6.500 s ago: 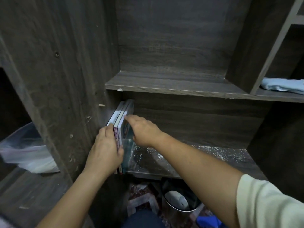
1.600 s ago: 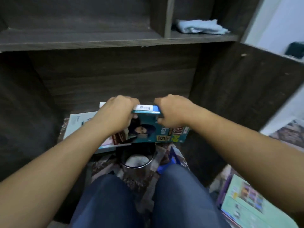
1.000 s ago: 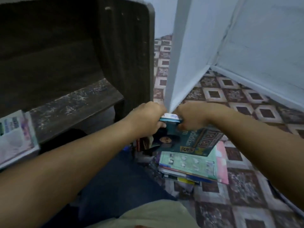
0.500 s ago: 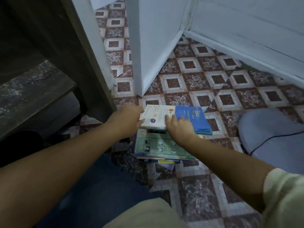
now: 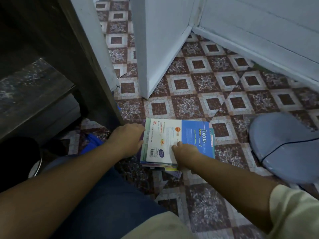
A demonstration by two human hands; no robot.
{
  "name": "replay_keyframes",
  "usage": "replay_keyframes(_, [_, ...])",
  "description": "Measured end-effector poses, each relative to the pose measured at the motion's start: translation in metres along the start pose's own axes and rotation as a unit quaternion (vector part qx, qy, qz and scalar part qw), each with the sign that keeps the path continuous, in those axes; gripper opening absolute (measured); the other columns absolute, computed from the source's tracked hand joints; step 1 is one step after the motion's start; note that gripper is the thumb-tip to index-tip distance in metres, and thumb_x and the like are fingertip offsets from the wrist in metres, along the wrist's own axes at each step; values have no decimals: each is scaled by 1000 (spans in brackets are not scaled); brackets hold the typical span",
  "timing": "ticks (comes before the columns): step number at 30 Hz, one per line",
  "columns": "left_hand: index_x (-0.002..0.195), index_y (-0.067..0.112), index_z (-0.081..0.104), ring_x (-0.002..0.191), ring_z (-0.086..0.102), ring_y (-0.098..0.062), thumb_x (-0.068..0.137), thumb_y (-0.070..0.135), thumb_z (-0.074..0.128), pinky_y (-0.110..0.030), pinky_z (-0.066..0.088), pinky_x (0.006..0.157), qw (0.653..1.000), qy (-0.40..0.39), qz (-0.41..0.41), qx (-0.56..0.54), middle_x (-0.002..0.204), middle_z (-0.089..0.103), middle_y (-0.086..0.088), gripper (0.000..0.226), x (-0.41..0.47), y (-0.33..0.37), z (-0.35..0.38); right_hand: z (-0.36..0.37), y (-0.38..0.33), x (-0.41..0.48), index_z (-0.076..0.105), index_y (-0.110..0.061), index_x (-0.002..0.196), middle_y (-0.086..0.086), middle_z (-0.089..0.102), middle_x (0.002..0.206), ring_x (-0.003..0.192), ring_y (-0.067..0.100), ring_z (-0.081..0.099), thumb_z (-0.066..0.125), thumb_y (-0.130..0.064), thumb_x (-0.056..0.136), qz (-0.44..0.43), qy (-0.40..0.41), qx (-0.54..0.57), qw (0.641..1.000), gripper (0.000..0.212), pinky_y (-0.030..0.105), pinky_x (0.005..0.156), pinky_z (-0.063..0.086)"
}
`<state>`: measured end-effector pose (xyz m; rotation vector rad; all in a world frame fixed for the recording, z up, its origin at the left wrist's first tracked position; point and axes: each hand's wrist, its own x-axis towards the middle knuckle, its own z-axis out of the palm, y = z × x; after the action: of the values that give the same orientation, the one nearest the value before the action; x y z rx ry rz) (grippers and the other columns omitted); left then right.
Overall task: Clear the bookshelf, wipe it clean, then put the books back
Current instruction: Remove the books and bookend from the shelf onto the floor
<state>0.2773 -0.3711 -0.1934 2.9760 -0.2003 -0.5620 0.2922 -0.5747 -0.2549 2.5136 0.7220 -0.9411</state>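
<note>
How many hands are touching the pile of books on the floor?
2. The left hand touches the left edge of the fokus book atop the pile; the right hand lies on its cover at the near edge.

Top book (image 5: 164, 140) under my right hand (image 5: 185, 151): glossy paper cover. Shelf board (image 5: 34, 94): matt dark woodgrain, speckled and rough-looking.

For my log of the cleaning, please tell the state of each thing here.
top book, flat on the pile
pile, stacked on the floor
shelf, dusty
left hand, grips top book's left edge
right hand, on its cover, fingers bent
</note>
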Motion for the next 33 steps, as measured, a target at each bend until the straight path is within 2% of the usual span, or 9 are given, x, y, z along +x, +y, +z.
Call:
replay_keyframes(2, [131,23,48,107,55,-23,94,37,53,-36,46,83,1000,22,-8,12,121,55,-2,39,-9,-7,-6,-25,-7,0,38,-14,137,9,48,125,110,29,55,62,-33,88,3,26,1,1000,58,36,71,40])
replay_keyframes(5, [127,22,49,109,52,-22,94,36,52,-36,45,88,997,49,-30,50,121,54,-2,36,-28,-28,-16,-77,-27,-7,44,-14,129,10,51,123,110,31,52,62,-35,89,-14,121,-2,993,49,37,76,39])
replay_keyframes(11, [126,21,50,114,50,-22,93,40,52,-36,43,92,985,106,-120,71,124,53,-2,38,-97,-89,-41,-179,-99,-45,44,-17,135,10,53,125,112,30,53,55,-37,93,-103,258,10,961,49,38,81,44])
replay_keyframes(15, [128,22,47,116,48,-22,93,41,52,-34,40,92,967,152,-200,33,125,51,-2,40,-156,-138,-64,-224,-152,-66,45,-17,131,8,55,119,106,28,56,51,-38,95,-165,323,-10,932,42,35,69,37])
replay_keyframes(21, [129,21,48,116,51,-26,88,41,57,-37,44,91,926,228,-300,-5,123,53,-4,47,-251,-212,-67,-271,-249,-85,52,-16,124,7,59,117,103,28,60,53,-38,92,-246,344,-44,905,39,35,70,40])
replay_keyframes(23, [132,21,46,118,49,-26,89,41,56,-37,44,93,913,228,-338,-12,125,51,-4,48,-288,-235,-57,-281,-292,-93,53,-16,125,7,59,120,107,29,60,53,-36,92,-271,349,-57,895,39,34,70,38])
replay_keyframes(28, [137,23,43,118,46,-23,90,39,54,-36,43,94,896,197,-396,-24,130,47,-2,51,-353,-273,-21,-282,-377,-102,56,-17,126,8,61,123,110,29,61,52,-34,92,-318,343,-87,880,39,35,82,47])
replay_keyframes(33, [139,23,42,126,43,-22,86,37,61,-35,41,98,876,178,-444,-65,141,40,-2,58,-396,-302,11,-264,-445,-85,57,-12,119,8,56,123,110,31,58,54,-23,88,-367,329,-117,862,33,36,80,47])
